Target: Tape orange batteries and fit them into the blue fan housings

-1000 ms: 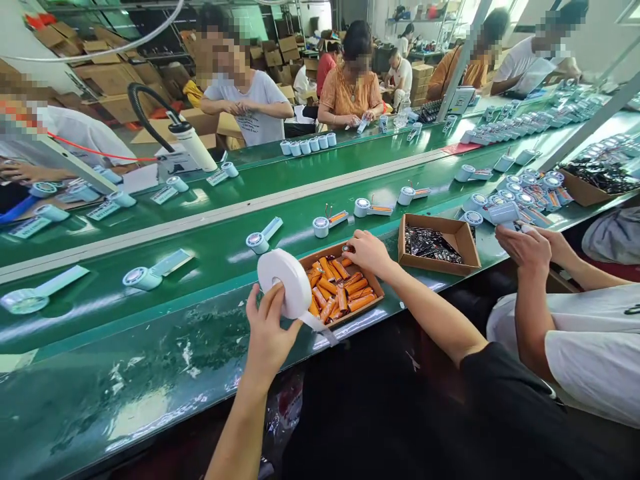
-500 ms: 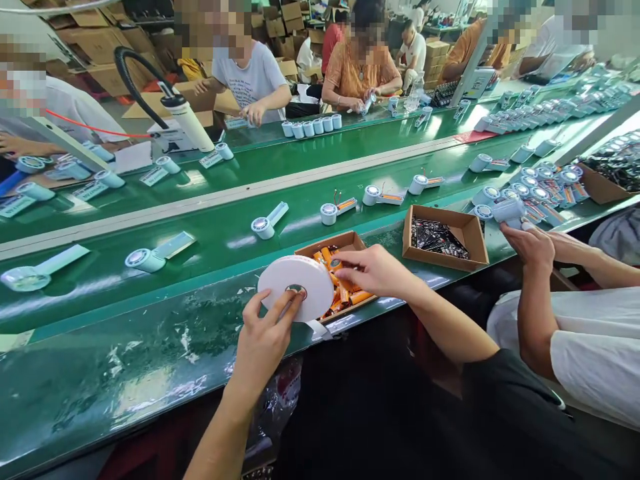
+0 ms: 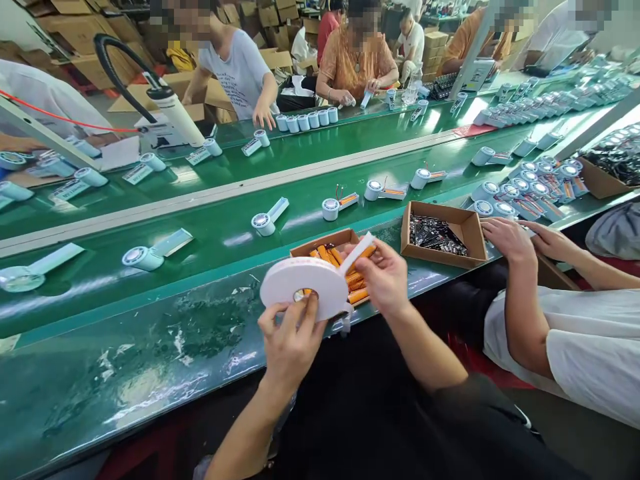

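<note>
Two cartons: orange cells, dark parts | left hand gripping tape roll | right hand pinching strip

Brown, matt cardboard was seen in the box. A smooth, matt white face was shown by the tape roll. The green table was glossy, scuffed with pale flakes. Smooth, orange, seemingly plastic wrapping was seen on the cylinders. The sleeve was made of soft cloth.
</note>
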A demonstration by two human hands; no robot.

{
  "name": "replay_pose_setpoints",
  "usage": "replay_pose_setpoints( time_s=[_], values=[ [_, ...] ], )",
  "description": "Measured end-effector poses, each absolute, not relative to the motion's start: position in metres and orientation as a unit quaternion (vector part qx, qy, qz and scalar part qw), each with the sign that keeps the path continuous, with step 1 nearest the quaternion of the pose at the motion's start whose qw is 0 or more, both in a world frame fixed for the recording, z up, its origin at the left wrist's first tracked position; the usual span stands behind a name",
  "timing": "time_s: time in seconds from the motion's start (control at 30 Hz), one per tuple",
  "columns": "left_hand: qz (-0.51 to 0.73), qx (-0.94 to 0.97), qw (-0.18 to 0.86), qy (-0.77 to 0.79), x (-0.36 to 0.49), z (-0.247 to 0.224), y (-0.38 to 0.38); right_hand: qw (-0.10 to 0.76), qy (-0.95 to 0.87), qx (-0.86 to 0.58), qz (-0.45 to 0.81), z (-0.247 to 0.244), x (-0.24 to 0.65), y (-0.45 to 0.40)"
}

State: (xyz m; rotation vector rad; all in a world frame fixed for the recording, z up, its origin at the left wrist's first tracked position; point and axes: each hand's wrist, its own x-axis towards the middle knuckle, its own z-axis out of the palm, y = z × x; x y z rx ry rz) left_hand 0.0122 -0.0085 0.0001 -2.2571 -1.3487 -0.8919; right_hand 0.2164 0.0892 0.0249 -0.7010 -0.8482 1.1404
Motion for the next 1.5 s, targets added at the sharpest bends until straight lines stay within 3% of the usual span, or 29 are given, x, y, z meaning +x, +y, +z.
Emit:
replay_pose_setpoints(
  time_s=[0.13, 0.23, 0.3, 0.43, 0.53, 0.67, 0.87, 1.03, 1.1, 1.33, 1.5],
  values=[
    [-0.206, -0.886, 0.003, -0.415, 0.003, 0.008, 0.005, 0.800, -0.379, -0.339, 0.318, 0.042, 0.287, 0.133],
    [-0.109, -0.908, -0.165, -0.370, -0.017, 0.033, 0.064, 0.759, -0.428, -0.371, 0.322, 0.043, 0.304, 0.146],
    [-0.086, -0.878, -0.224, -0.414, -0.026, 0.046, 0.123, 0.721, -0.460, -0.377, 0.356, 0.036, 0.292, 0.141],
    [-0.041, -0.739, -0.068, -0.669, -0.035, 0.042, 0.240, 0.696, -0.477, -0.360, 0.399, 0.021, 0.263, 0.127],
    [0.050, -0.734, -0.066, -0.674, -0.047, 0.020, 0.292, 0.679, -0.499, -0.346, 0.412, 0.020, 0.264, 0.128],
    [0.068, -0.789, -0.118, -0.599, -0.070, -0.001, 0.315, 0.630, -0.547, -0.364, 0.413, 0.036, 0.264, 0.150],
    [0.031, -0.818, -0.173, -0.547, -0.091, -0.001, 0.330, 0.443, -0.708, -0.409, 0.368, 0.030, 0.185, 0.258],
    [-0.021, -0.792, -0.157, -0.589, -0.088, -0.008, 0.333, 0.118, -0.880, -0.437, 0.146, 0.004, 0.131, 0.321],
    [-0.039, -0.780, -0.150, -0.606, -0.082, -0.015, 0.334, 0.032, -0.898, -0.429, 0.096, -0.003, 0.125, 0.327],
    [-0.078, -0.753, -0.158, -0.634, -0.067, -0.028, 0.342, -0.071, -0.900, -0.423, 0.077, -0.016, 0.110, 0.328],
    [-0.098, -0.744, -0.158, -0.642, -0.052, -0.006, 0.330, -0.094, -0.898, -0.421, 0.086, 0.010, 0.109, 0.324]
  ],
)
